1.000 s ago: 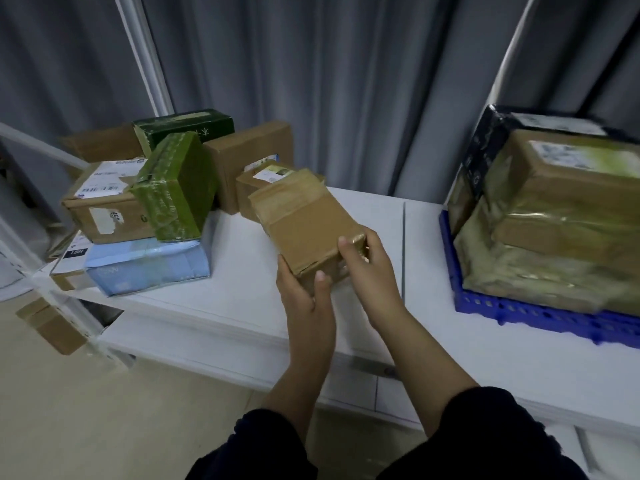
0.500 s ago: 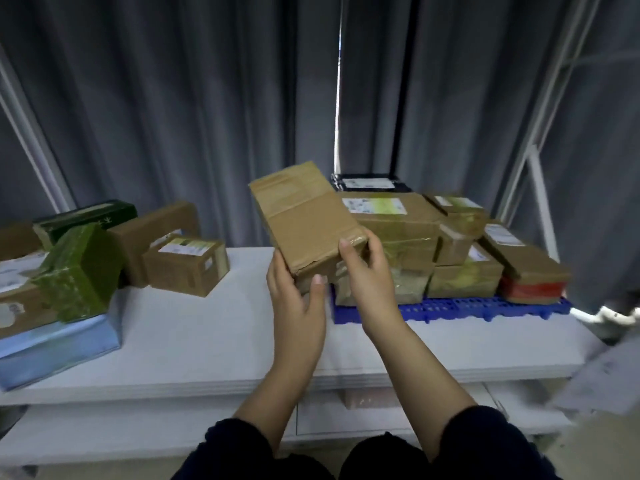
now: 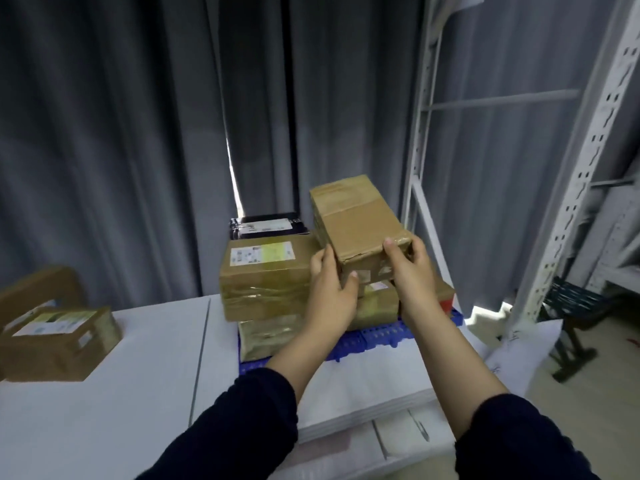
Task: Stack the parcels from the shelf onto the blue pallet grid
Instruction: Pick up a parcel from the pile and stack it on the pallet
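Note:
I hold a brown cardboard parcel (image 3: pixel 356 220) in the air with both hands, its far end tilted up. My left hand (image 3: pixel 330 289) grips its near left corner and my right hand (image 3: pixel 410 268) its near right corner. The parcel hovers above the right part of the blue pallet grid (image 3: pixel 377 336), which lies on the white shelf top (image 3: pixel 156 358). Stacked on the grid are a tape-wrapped brown parcel with a label (image 3: pixel 265 275), a plastic-wrapped parcel (image 3: pixel 270 336) beneath it, a black parcel (image 3: pixel 266 225) behind, and lower parcels partly hidden by my hands.
A labelled brown box (image 3: pixel 59 341) and another brown box (image 3: pixel 34 289) behind it sit at the shelf's left. Grey curtains hang behind. White perforated rack posts (image 3: pixel 585 161) rise on the right, with a dark stool (image 3: pixel 571 313) on the floor beyond.
My view has swung right and the held parcel has travelled from beside the left pile to above the right part of the blue pallet grid. Both hands keep the same grip.

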